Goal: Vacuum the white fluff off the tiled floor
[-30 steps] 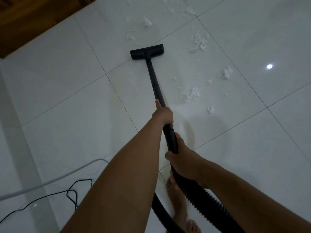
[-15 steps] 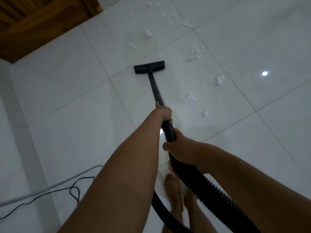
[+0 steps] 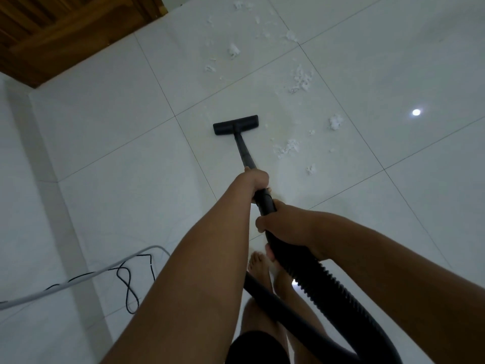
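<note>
Head view. Black vacuum wand (image 3: 245, 153) runs from frame centre toward 12 o'clock, ending in a flat floor nozzle (image 3: 235, 124) that sits flush on the white tiled floor (image 3: 110, 143).

Left hand (image 3: 256, 179) wrapped closed around the wand, farther along it; right hand (image 3: 282, 224) wrapped closed around the wand where it meets the ribbed black hose (image 3: 322, 287). Hose drops toward 5 o'clock and loops back under the arms.

White fluff (image 3: 287, 149) lies at about 3 o'clock of the nozzle, near it but not touching; more clumps (image 3: 301, 80) at 1 o'clock and smaller bits (image 3: 233, 49) at 12 o'clock, well apart from the nozzle.

Bare feet (image 3: 258, 264) just below the hands. Grey cable (image 3: 78, 281) and thin black cord (image 3: 128, 285) on the floor at 8 o'clock. Wooden door (image 3: 60, 30) at 10 o'clock. Bright light spot (image 3: 416, 112) reflected on a tile at 2 o'clock.
</note>
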A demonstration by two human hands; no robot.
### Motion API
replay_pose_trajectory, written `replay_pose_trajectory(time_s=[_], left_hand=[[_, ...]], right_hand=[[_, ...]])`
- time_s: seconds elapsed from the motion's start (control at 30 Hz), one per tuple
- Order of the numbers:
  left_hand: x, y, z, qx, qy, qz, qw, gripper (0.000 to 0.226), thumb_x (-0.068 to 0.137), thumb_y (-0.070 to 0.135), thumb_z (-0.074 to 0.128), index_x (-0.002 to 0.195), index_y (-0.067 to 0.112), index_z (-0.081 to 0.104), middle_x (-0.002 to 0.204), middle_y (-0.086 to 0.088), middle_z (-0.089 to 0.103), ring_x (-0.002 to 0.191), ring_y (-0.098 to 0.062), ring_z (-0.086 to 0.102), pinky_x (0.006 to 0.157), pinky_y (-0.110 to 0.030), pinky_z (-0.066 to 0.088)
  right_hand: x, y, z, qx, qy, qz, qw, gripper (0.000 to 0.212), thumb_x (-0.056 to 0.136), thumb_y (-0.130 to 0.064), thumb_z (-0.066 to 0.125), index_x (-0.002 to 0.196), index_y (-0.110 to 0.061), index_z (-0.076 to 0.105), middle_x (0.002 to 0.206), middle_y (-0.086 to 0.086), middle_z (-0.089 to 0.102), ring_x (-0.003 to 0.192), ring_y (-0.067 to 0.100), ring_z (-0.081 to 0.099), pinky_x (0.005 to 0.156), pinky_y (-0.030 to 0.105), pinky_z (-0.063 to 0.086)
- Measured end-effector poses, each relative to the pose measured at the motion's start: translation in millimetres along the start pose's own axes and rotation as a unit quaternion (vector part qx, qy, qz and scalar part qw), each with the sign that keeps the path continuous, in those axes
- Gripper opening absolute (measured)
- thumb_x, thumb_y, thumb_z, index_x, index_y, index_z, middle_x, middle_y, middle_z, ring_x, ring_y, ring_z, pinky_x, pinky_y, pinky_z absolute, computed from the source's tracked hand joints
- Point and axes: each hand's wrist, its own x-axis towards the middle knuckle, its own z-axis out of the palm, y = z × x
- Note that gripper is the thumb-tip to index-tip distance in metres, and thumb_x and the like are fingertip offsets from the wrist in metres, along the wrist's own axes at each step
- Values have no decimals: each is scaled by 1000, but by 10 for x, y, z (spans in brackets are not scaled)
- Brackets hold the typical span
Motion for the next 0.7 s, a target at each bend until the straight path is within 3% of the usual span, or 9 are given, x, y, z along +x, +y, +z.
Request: replay_pose_trajectory(time_s=[0.13, 0.27, 0.33, 0.5, 0.7], left_hand=[[-106, 7, 78, -5, -2, -5, 1000, 75, 102, 9, 33, 159, 29, -10, 86, -9, 59, 71, -12, 58, 89, -32, 55], [-157, 42, 73, 2, -10, -17, 1000, 73, 101, 7, 32, 160, 27, -7, 83, -10, 59, 67, -13, 57, 65, -28, 53], [-114, 85, 33, 3, -8, -16, 1000, 76, 101, 7, 33, 159, 30, -10, 85, -10, 59, 67, -12, 57, 62, -27, 52], [161, 234, -130, -4, 8, -5, 1000, 79, 101, 7, 33, 158, 35, -13, 88, -10, 59, 84, -18, 62, 95, -37, 56], [603, 600, -455, -12, 21, 11, 1000, 78, 102, 6, 31, 157, 37, -14, 86, -6, 52, 89, -21, 60, 98, -39, 55]], right_hand=[[-146, -2, -67, -17, -9, 23, 1000, 35, 102, -15, 51, 134, -10, 38, 63, 15, 59, 35, 20, 56, 41, 25, 51], [-164, -46, -79, -33, -12, 14, 999, 37, 102, -13, 50, 137, -12, 37, 69, 15, 58, 39, 18, 56, 42, 26, 52], [-121, -91, -76, -35, -11, -1, 999, 40, 102, -13, 50, 138, -19, 34, 71, 15, 58, 41, 18, 56, 43, 27, 51], [151, -255, -79, -22, -8, -40, 999, 45, 101, -10, 46, 140, -26, 31, 71, 16, 56, 44, 20, 56, 43, 28, 51], [692, -621, -138, -2, 7, -37, 999, 66, 98, -13, 47, 151, -43, 20, 78, 17, 59, 55, 25, 59, 55, 37, 55]])
